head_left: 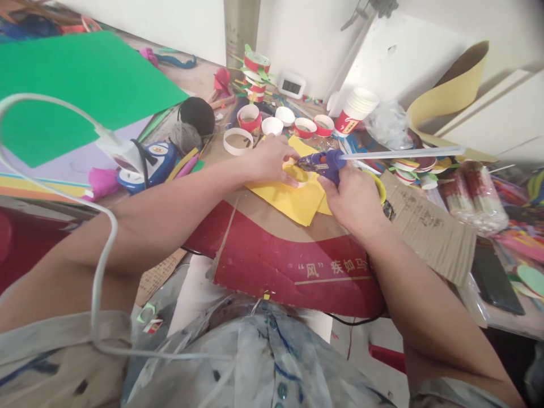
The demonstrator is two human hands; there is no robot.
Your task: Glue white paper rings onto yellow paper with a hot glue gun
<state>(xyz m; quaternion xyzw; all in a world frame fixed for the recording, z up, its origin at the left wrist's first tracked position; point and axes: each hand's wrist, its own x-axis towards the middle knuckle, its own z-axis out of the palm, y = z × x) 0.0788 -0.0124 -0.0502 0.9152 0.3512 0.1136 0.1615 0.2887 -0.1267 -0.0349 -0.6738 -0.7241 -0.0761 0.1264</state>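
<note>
My right hand (357, 195) is wrapped round a blue hot glue gun (329, 160), with a long white glue stick (408, 153) sticking out of its back. The gun's nozzle points left, close to the fingers of my left hand (274, 158). Those fingers are closed on a pale paper cup ring (302, 177), partly hidden by them and by the gun. Under the ring lie yellow paper sheets (297, 205) on a red and brown cardboard piece (272, 255). A white paper ring (238, 141) stands beside my left wrist.
Several cut cup rings (305, 128) and stacked paper cups (356, 110) stand behind my hands. Green sheets (85, 85), a blue power socket (159, 161) and a white cable (108, 238) are at left. Cardboard strips (429, 226) and a phone (497, 277) lie at right.
</note>
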